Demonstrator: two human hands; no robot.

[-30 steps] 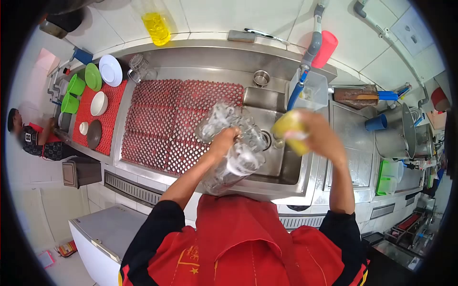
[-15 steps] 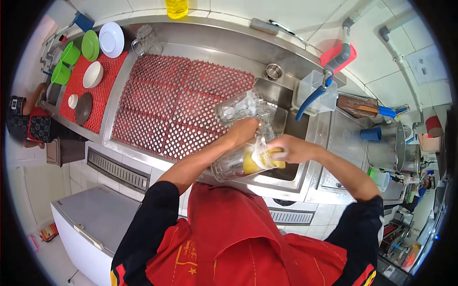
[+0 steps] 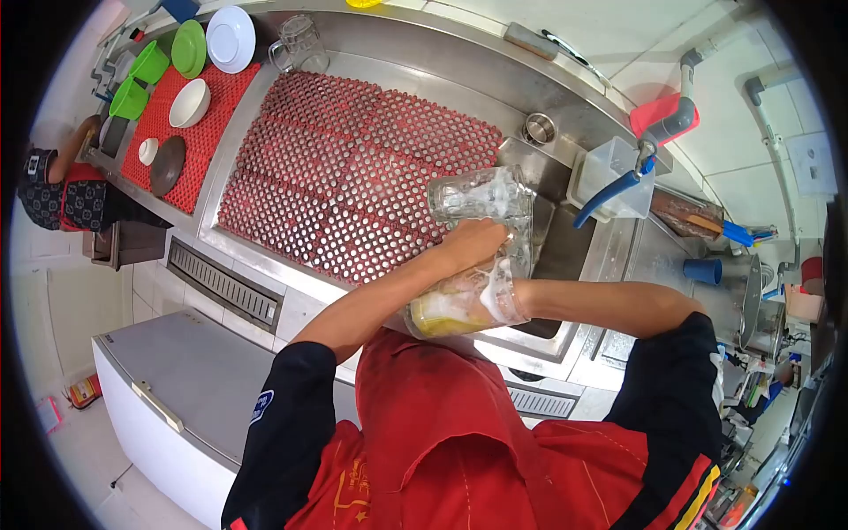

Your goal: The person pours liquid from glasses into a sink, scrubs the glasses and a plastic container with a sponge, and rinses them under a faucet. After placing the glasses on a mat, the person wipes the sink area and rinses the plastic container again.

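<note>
A clear glass jug lies tilted over the sink's near edge, its mouth to the right and foam around the rim. My left hand is closed on its handle side; the fingers hide most of the handle. Through the mouth, my right hand reaches inside with a yellow sponge, blurred by the soapy glass. Just beyond my left hand, a second glass jug lies on its side with white suds in it.
A red perforated mat covers the steel drainboard, with another glass jug behind it. The sink basin lies right, below a tap with a blue hose. Plates and bowls stand far left, near another person.
My right hand has pushed the sponge from the jug's mouth deep inside it. The left hand keeps its hold. The whole view has shifted slightly.
</note>
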